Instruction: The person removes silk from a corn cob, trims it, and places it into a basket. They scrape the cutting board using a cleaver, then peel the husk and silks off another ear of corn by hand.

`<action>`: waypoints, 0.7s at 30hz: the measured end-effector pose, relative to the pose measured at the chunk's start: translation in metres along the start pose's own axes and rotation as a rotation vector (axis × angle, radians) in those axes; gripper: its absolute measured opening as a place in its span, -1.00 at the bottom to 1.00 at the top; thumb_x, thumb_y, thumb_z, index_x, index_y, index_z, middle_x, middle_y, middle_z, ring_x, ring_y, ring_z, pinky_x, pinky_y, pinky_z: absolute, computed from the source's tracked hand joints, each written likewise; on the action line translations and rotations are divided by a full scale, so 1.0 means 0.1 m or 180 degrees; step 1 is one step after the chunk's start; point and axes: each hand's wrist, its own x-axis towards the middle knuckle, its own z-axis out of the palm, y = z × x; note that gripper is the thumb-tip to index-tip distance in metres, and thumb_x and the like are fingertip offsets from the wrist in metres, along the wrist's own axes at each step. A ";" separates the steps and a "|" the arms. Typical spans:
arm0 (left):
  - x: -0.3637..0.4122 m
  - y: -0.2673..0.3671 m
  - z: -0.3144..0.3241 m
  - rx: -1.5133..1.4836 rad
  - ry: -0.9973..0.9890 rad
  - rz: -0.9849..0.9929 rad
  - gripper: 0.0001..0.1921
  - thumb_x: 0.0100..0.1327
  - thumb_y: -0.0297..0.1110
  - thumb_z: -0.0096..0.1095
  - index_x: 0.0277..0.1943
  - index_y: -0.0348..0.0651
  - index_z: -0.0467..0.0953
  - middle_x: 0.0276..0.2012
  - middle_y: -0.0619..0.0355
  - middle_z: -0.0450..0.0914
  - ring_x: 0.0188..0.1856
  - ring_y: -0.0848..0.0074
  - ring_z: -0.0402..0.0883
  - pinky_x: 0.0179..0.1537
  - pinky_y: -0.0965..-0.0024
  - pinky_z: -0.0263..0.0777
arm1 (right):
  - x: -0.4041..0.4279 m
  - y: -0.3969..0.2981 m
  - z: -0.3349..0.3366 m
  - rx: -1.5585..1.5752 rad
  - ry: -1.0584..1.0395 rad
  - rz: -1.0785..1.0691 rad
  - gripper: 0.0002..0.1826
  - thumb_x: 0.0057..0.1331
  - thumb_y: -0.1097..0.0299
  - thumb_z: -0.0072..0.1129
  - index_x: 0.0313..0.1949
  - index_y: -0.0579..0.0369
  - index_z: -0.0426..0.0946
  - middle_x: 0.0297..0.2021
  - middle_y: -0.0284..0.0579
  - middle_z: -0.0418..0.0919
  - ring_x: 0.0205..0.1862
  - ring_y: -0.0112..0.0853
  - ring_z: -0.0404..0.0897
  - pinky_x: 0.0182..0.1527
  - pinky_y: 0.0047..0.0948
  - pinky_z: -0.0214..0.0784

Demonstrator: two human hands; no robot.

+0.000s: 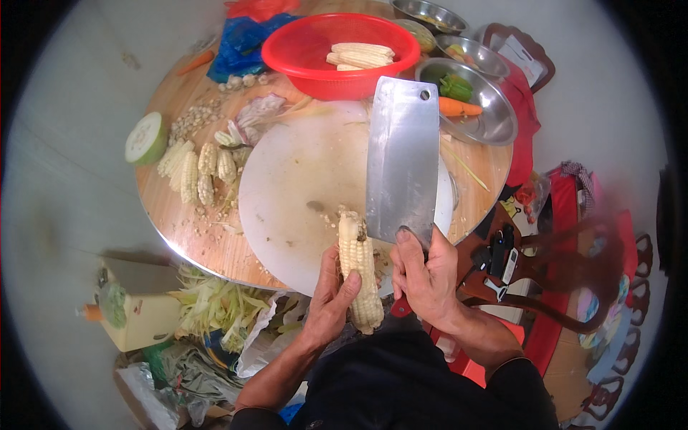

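Note:
My left hand grips a husked corn cob, its darkened, damaged tip pointing away from me. In my right hand is a cleaver with a red-ended handle, its broad blade standing up and away from me beside the cob's tip. Both are held over the near edge of a round white cutting board, which carries stains and scattered crumbs. Left of the board lie several pale corn pieces on the round wooden table. Husked cobs rest in a red plastic basket beyond the board.
Half a pale green gourd sits at the table's left edge. A steel bowl at right holds a carrot and a green pepper. Corn husks fill the lower left. A wooden chair stands at right.

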 end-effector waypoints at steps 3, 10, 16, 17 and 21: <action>0.01 -0.01 0.00 -0.0038 -0.0040 0.0025 -0.37 0.57 -0.26 0.05 0.52 -0.25 -0.03 0.23 0.05 0.37 0.14 0.44 0.48 0.21 0.30 0.39 | 0.01 0.01 0.01 0.0021 0.0048 -0.0029 -0.77 0.59 0.32 -0.07 0.06 0.23 0.35 -0.56 -0.32 0.33 -0.69 -0.67 0.24 -0.70 -0.56 0.26; 0.01 -0.11 0.07 0.0749 0.0284 0.0159 -0.31 0.53 -0.41 0.05 0.57 -0.30 -0.11 0.39 0.01 0.25 0.37 0.40 0.28 0.40 0.31 0.19 | 0.00 0.27 -0.01 -0.0401 0.0174 -0.0538 -0.80 0.59 0.31 -0.05 -0.02 0.21 0.35 -0.59 -0.34 0.33 -0.69 -0.67 0.26 -0.72 -0.55 0.24; 0.00 -0.20 0.08 0.0899 0.0265 0.0281 -0.28 0.51 -0.40 0.06 0.57 -0.32 -0.12 0.36 -0.01 0.26 0.36 0.38 0.28 0.40 0.30 0.15 | -0.01 0.18 0.00 0.0661 0.0225 0.0346 -0.79 0.59 0.25 -0.03 -0.14 0.12 0.33 -0.61 -0.37 0.24 -0.74 -0.64 0.19 -0.75 -0.49 0.19; 0.00 -0.24 0.04 0.1007 0.0251 0.0309 -0.28 0.51 -0.40 0.07 0.57 -0.32 -0.12 0.35 -0.02 0.27 0.35 0.37 0.29 0.40 0.31 0.16 | -0.02 0.15 0.01 0.0665 0.0220 0.0351 -0.79 0.59 0.25 -0.03 -0.14 0.12 0.33 -0.61 -0.37 0.24 -0.74 -0.64 0.19 -0.75 -0.49 0.19; -0.01 -0.19 0.13 0.1063 0.0297 0.0352 -0.27 0.49 -0.41 0.08 0.57 -0.34 -0.11 0.33 -0.05 0.29 0.33 0.36 0.32 0.37 0.31 0.20 | -0.02 0.07 0.03 0.1471 0.0439 0.1056 -0.81 0.57 0.26 -0.01 -0.20 0.05 0.31 -0.58 -0.34 0.27 -0.71 -0.60 0.19 -0.72 -0.44 0.15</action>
